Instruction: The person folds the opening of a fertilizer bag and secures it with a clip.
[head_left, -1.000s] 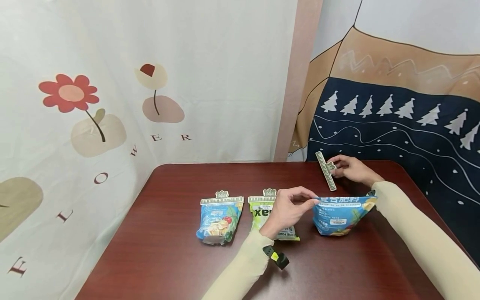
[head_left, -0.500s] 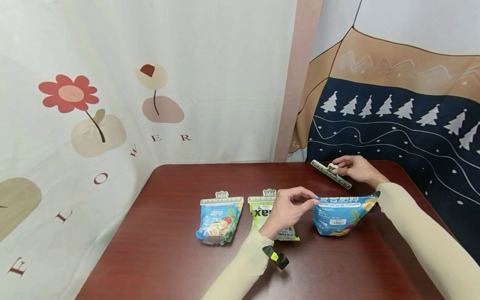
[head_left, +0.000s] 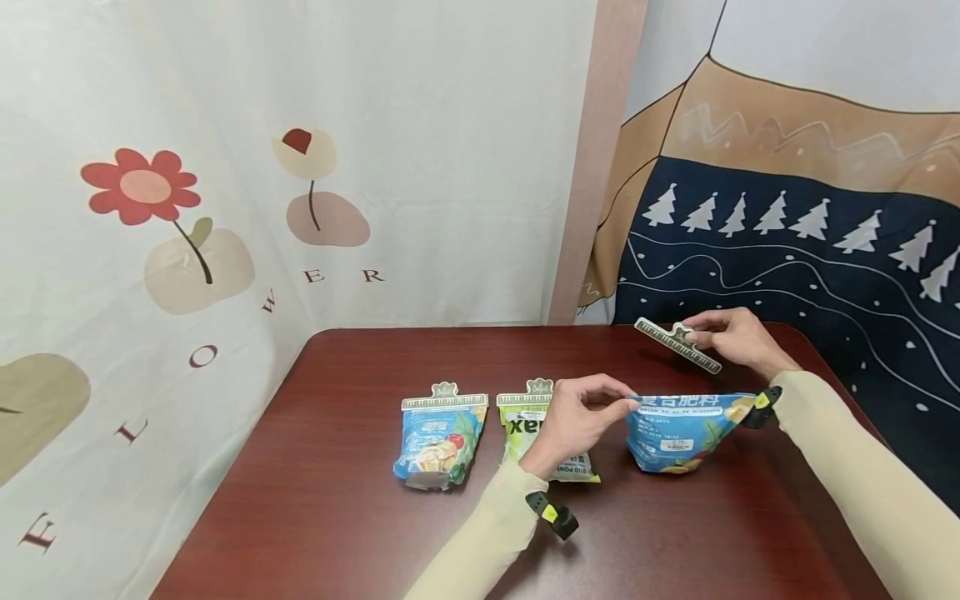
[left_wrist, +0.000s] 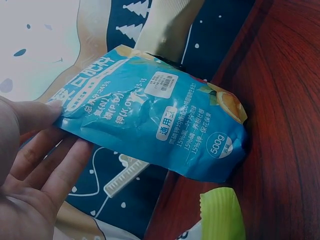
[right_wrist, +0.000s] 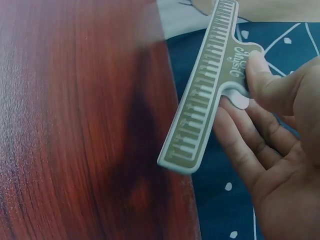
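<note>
My left hand pinches the top left corner of a blue pouch, thumb on the printed face and fingers behind it. In the left wrist view the pouch shows white lettering, a barcode label and "500g". My right hand holds a long clip with a piano-key pattern, above the table's far right part. Seen from the right wrist, thumb and fingers grip the handles of this clip, marked "Music". The clip is apart from the pouch.
A blue pouch with a similar clip along its top lies on the dark red table. Beside it, partly behind my left hand, is a green bag, also clipped. Printed curtains hang behind the table.
My right hand has turned the clip from steeply slanted to a flatter slant and moved slightly right. The left hand stays on the pouch corner.
</note>
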